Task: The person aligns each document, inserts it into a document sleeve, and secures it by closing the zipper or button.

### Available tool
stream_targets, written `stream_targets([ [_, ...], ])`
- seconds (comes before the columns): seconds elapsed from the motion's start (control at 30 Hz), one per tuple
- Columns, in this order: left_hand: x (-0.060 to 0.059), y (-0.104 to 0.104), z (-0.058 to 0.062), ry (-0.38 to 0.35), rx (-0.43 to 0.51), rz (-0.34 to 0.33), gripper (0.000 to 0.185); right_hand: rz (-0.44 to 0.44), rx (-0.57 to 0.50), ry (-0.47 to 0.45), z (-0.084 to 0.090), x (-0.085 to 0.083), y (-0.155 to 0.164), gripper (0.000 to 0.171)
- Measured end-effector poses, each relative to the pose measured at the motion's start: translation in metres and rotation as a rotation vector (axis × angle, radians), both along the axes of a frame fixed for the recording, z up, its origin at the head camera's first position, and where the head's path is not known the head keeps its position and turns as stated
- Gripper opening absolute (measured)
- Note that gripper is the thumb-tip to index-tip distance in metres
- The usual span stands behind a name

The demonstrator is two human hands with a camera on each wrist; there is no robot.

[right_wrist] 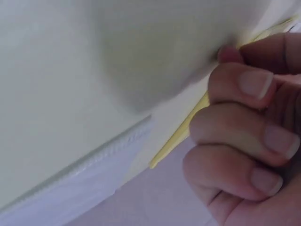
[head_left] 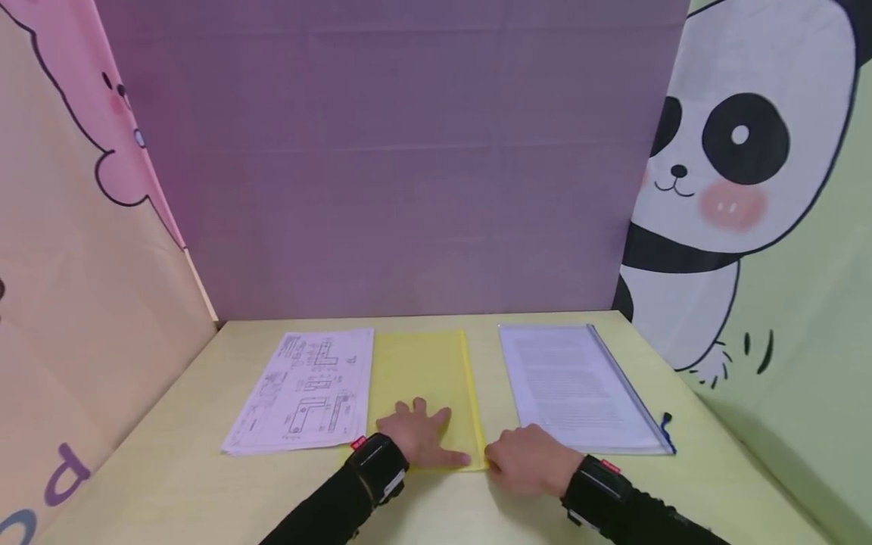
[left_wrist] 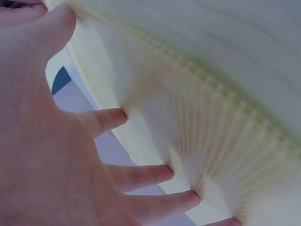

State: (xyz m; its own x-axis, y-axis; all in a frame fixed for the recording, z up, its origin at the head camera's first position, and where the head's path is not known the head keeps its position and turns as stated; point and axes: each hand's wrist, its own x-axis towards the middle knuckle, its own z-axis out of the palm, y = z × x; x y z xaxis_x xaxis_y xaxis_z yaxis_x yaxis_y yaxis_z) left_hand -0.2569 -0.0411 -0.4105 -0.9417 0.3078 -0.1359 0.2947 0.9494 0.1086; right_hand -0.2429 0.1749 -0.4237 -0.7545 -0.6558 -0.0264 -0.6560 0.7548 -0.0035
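Note:
A translucent yellow report cover point(head_left: 417, 367) lies at the middle of the table, a brighter yellow spine bar point(head_left: 471, 390) along its right edge. My left hand point(head_left: 418, 437) presses on the cover's near part with fingers spread and straight; in the left wrist view the fingertips point(left_wrist: 164, 172) touch its ribbed-looking surface. At the near right corner my right hand point(head_left: 531, 458) pinches the near end of the spine bar between thumb and index finger. Its other fingers point(right_wrist: 235, 125) are curled in, beside the yellow bar point(right_wrist: 176, 136) in the right wrist view.
Left of the cover lies a stack of sheets with technical drawings point(head_left: 309, 390), its edge against the yellow. On the right is a clear report cover point(head_left: 572, 390) holding printed text, with a dark spine bar and a small blue piece point(head_left: 667, 428) beside it. A purple panel point(head_left: 409, 166) stands behind the table.

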Motion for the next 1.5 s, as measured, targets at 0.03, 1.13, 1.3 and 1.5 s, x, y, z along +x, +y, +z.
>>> stream_targets([
  [0.03, 0.000, 0.001, 0.000, 0.003, -0.007, -0.002, 0.094, 0.005, 0.003, -0.005, 0.000, 0.000, 0.001, 0.023],
  [1.13, 0.004, 0.012, -0.003, -0.019, -0.067, -0.017, 0.096, 0.056, -0.024, 0.023, 0.004, -0.008, 0.007, 0.026],
  [1.3, 0.003, 0.013, -0.006, -0.015, -0.070, -0.017, 0.096, 0.043, -0.032, 0.011, 0.005, -0.013, 0.006, 0.024],
  [1.5, 0.003, 0.012, -0.005, -0.018, -0.075, -0.009, 0.095, 0.034, -0.025, 0.012, 0.006, -0.015, 0.003, 0.024],
])
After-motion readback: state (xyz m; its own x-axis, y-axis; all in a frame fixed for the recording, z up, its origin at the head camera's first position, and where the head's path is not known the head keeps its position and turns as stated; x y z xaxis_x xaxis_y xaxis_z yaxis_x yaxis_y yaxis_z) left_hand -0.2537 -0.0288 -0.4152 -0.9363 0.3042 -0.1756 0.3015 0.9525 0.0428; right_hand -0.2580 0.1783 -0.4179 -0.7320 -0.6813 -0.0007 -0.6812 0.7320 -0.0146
